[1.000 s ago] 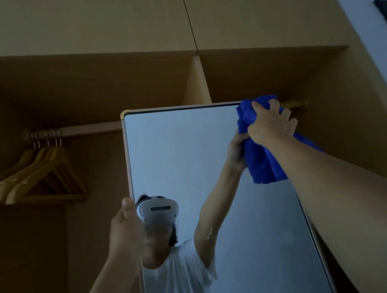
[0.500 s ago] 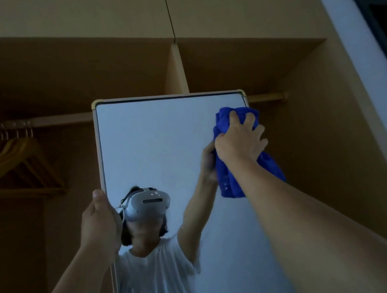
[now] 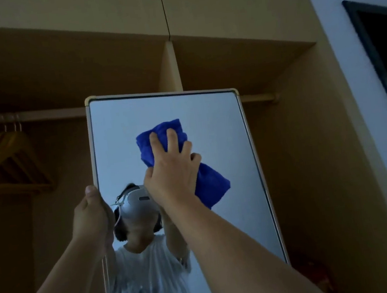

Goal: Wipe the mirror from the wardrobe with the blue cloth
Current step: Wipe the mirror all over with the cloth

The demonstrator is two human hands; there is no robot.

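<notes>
A tall mirror (image 3: 221, 124) with a light rounded frame stands in front of the open wardrobe (image 3: 275, 69). My right hand (image 3: 171, 170) presses a bunched blue cloth (image 3: 212, 182) against the upper middle of the glass, fingers spread and curled over the cloth. My left hand (image 3: 92, 215) grips the mirror's left edge at mid height, thumb pointing up. The glass reflects a person in a white shirt wearing a headset.
Several wooden hangers (image 3: 5, 158) hang from the rail (image 3: 39, 114) at the left inside the wardrobe. A vertical divider (image 3: 170, 69) stands behind the mirror's top. A pale wall with a dark frame (image 3: 380, 60) lies to the right.
My right hand has swept the cloth from the mirror's top right corner down and left to the upper middle. My left hand has kept its hold on the left edge.
</notes>
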